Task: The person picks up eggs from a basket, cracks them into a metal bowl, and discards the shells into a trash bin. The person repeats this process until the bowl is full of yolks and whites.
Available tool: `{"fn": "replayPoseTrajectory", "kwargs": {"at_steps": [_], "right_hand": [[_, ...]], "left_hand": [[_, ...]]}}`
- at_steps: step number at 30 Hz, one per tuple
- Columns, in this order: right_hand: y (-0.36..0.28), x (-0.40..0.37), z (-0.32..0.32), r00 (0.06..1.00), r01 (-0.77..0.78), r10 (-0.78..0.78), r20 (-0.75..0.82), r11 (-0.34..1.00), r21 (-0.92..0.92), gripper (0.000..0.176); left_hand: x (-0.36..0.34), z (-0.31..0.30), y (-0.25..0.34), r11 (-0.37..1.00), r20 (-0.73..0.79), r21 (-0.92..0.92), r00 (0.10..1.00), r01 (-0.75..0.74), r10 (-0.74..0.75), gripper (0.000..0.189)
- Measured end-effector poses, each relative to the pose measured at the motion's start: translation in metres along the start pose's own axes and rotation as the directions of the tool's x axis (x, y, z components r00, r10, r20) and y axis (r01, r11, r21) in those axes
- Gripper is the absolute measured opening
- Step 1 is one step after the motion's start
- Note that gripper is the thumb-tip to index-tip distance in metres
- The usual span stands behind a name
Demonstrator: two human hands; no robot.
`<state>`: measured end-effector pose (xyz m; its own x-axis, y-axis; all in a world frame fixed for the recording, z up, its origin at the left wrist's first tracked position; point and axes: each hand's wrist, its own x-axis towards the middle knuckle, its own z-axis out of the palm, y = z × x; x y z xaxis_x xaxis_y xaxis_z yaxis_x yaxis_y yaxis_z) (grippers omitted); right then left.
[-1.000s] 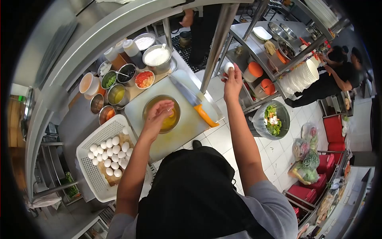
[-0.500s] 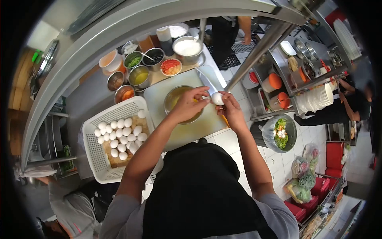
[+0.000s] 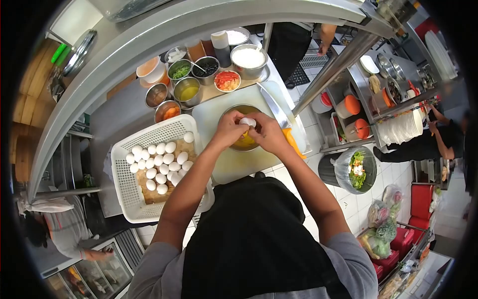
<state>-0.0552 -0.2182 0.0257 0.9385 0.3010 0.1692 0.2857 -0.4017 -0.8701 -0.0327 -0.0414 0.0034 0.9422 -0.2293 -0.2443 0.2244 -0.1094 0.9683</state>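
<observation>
1. The left hand (image 3: pixel 228 130) and the right hand (image 3: pixel 267 134) meet over the middle of the tabletop (image 3: pixel 113 127), with the fingertips of both pinching one white egg (image 3: pixel 247 121) between them.
2. The egg is held just above a metal bowl (image 3: pixel 238 108), which has yellow liquid in it.
3. The bowl stands on a white cutting board (image 3: pixel 234 167).
4. A knife (image 3: pixel 277 113) with an orange handle lies on the board, just right of the bowl.
5. To the left, touching the board's edge, sits a white basket (image 3: pixel 124 199) with many whole eggs (image 3: pixel 159 167) on a tray inside.
6. On the far side of the board stand small steel containers (image 3: pixel 188 92) of chopped ingredients and sauces.
7. To the right, on the floor, a lined bin (image 3: pixel 329 172) holds green scraps.
</observation>
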Motion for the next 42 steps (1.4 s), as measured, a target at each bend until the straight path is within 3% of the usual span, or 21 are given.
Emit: {"fn": "replayPoseTrajectory", "kwargs": {"at_steps": [11,13,14,15,16,18,20,22,24,26,27,29,31,32,33,35,37,38,40,41,42], "right_hand": [[0.017,0.000,0.027,0.986,0.136,-0.159,-0.052,0.940,-0.313,0.041],[0.016,0.001,0.018,0.983,0.160,-0.180,-0.029,0.926,-0.341,0.043],[0.015,0.000,0.012,0.957,0.271,-0.291,0.003,0.888,-0.371,0.045],[0.015,0.000,0.006,0.917,0.378,-0.397,0.038,0.835,-0.399,0.046],[0.013,0.000,0.002,0.917,0.378,-0.397,0.038,0.836,-0.397,0.046],[0.009,0.000,-0.003,0.894,0.441,-0.433,0.119,0.795,-0.417,0.048],[0.000,-0.001,-0.001,0.909,0.406,-0.414,0.059,0.841,-0.358,0.049],[-0.003,-0.001,0.004,0.918,0.383,-0.397,0.011,0.879,-0.284,0.051],[0.005,0.002,0.010,0.976,0.210,-0.212,-0.049,0.977,-0.035,0.051],[0.025,0.002,0.024,0.995,-0.056,0.086,-0.058,0.917,0.395,0.043],[0.037,0.003,0.024,0.981,-0.140,0.193,-0.029,0.801,0.582,0.040],[0.031,-0.005,0.003,0.936,-0.253,0.306,0.174,0.239,0.938,0.035],[0.043,-0.027,-0.019,0.965,-0.179,0.210,0.157,0.091,0.980,0.032],[0.050,-0.042,-0.037,0.973,-0.175,0.158,0.171,0.014,0.984,0.035],[0.053,-0.061,-0.054,0.974,-0.138,0.181,0.134,0.005,0.990,0.039],[0.058,-0.102,-0.091,0.973,-0.086,0.221,0.062,0.100,0.991,0.049],[0.077,-0.145,-0.125,0.945,-0.004,0.326,-0.037,0.123,0.992,0.052],[0.088,-0.167,-0.142,0.928,0.027,0.363,-0.082,0.155,0.988,0.051],[0.125,-0.221,-0.192,0.776,-0.001,0.616,-0.136,0.217,0.976,0.043],[0.139,-0.245,-0.216,0.668,-0.015,0.728,-0.153,0.218,0.976,0.040],[0.151,-0.268,-0.244,0.607,0.003,0.757,-0.242,0.302,0.953,0.042]], "left_hand": [[-0.001,0.001,-0.015,0.989,-0.141,0.142,0.990,0.030,-0.010,0.029],[-0.012,-0.003,-0.005,0.816,-0.100,0.556,0.962,-0.157,0.254,0.033],[-0.017,-0.008,-0.002,0.816,-0.103,0.558,0.963,-0.153,0.251,0.033],[-0.020,-0.016,0.001,0.700,0.005,0.627,0.899,-0.343,0.437,0.034],[-0.023,-0.019,0.006,0.543,0.127,0.666,0.795,-0.511,0.593,0.036],[-0.027,-0.020,0.016,0.611,0.110,0.634,0.837,-0.474,0.535,0.036],[-0.023,-0.022,0.016,0.672,0.081,0.606,0.873,-0.426,0.480,0.036],[-0.013,-0.018,0.008,0.920,0.081,0.263,0.957,-0.289,0.278,0.039],[-0.022,-0.013,0.024,0.896,0.041,0.335,0.955,-0.290,0.294,0.041],[-0.035,-0.022,0.033,0.860,-0.016,0.412,0.941,-0.302,0.338,0.044],[-0.041,-0.033,0.033,0.859,-0.030,0.419,0.941,-0.294,0.337,0.044],[-0.059,-0.067,0.030,0.820,-0.301,0.548,0.876,-0.165,0.377,0.048],[-0.077,-0.124,-0.010,0.655,-0.376,0.748,0.744,-0.108,0.552,0.048],[-0.095,-0.143,-0.021,0.591,-0.386,0.806,0.754,-0.004,0.532,0.047],[-0.114,-0.154,-0.032,0.517,-0.395,0.851,0.762,0.093,0.513,0.047],[-0.133,-0.167,-0.067,0.414,-0.305,0.905,0.835,0.104,0.458,0.050],[-0.144,-0.166,-0.086,0.239,-0.124,0.971,0.870,0.008,0.476,0.054],[-0.144,-0.170,-0.096,0.231,-0.104,0.973,0.885,-0.003,0.453,0.055],[-0.134,-0.171,-0.089,0.258,0.006,0.959,0.920,-0.115,0.392,0.053],[-0.132,-0.165,-0.073,0.270,-0.029,0.961,0.960,-0.049,0.278,0.051],[-0.132,-0.164,-0.070,0.193,0.057,0.974,0.952,-0.119,0.300,0.049]]}}
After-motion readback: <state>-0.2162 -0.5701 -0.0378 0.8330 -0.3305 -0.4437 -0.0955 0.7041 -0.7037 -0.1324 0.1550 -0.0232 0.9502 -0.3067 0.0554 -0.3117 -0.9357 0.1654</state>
